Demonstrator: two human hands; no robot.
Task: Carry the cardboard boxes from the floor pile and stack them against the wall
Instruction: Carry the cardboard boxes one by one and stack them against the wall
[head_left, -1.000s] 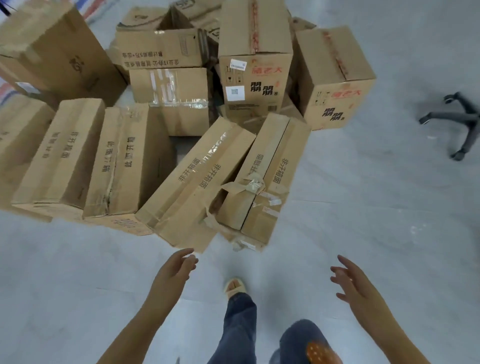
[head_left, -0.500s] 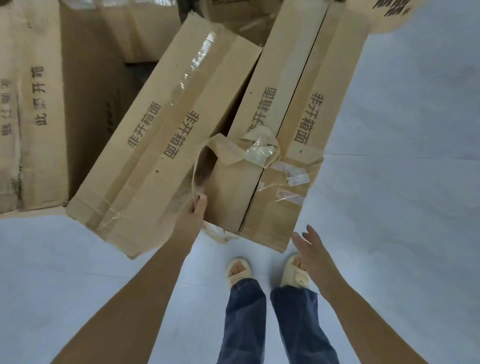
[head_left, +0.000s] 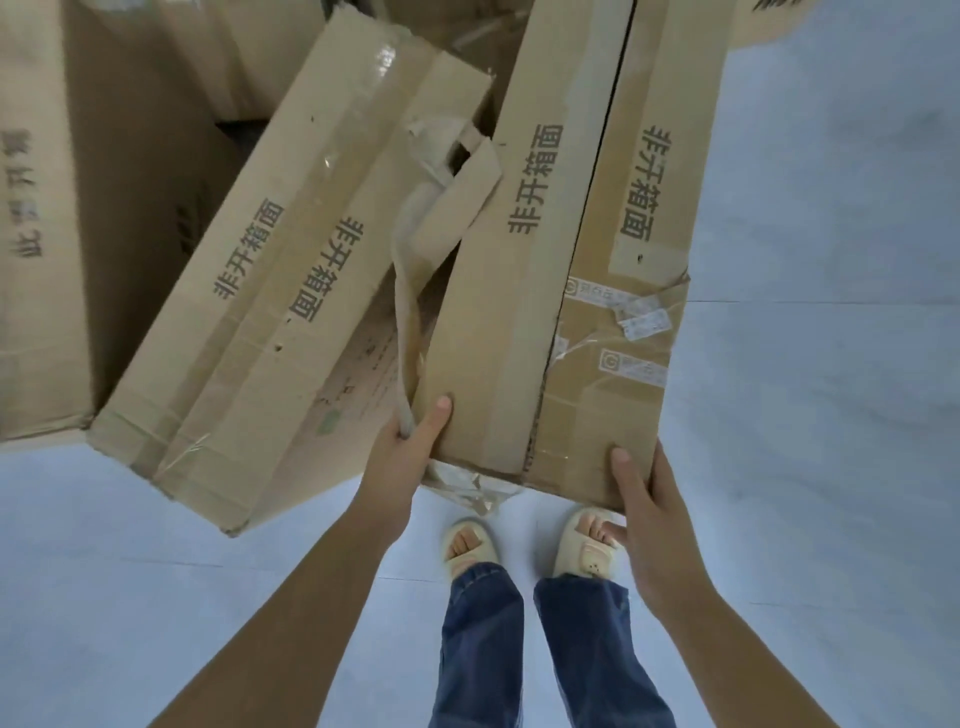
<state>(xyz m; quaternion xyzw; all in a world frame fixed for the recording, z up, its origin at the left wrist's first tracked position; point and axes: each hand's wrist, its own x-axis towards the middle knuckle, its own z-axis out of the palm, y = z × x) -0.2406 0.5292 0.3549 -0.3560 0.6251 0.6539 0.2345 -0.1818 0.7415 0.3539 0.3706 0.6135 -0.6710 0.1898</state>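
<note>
A long flat cardboard box (head_left: 524, 312) with black printed characters and torn tape lies in front of me, its near end over my feet. My left hand (head_left: 410, 447) grips its near left corner, thumb on top, with a loose strip of tape under the fingers. My right hand (head_left: 644, 499) grips the near right corner, thumb on top and fingers beneath. A second long box (head_left: 249, 322) of the same kind lies slanted just to the left, touching it.
More cardboard boxes (head_left: 47, 260) of the pile fill the left and top of the view. Pale grey floor (head_left: 831, 364) stretches to the right and behind me. My feet in cream sandals (head_left: 470, 545) stand right under the box's near edge.
Both hands have reached forward and taken hold of the near corners of the long box. My view has dropped closer over the pile.
</note>
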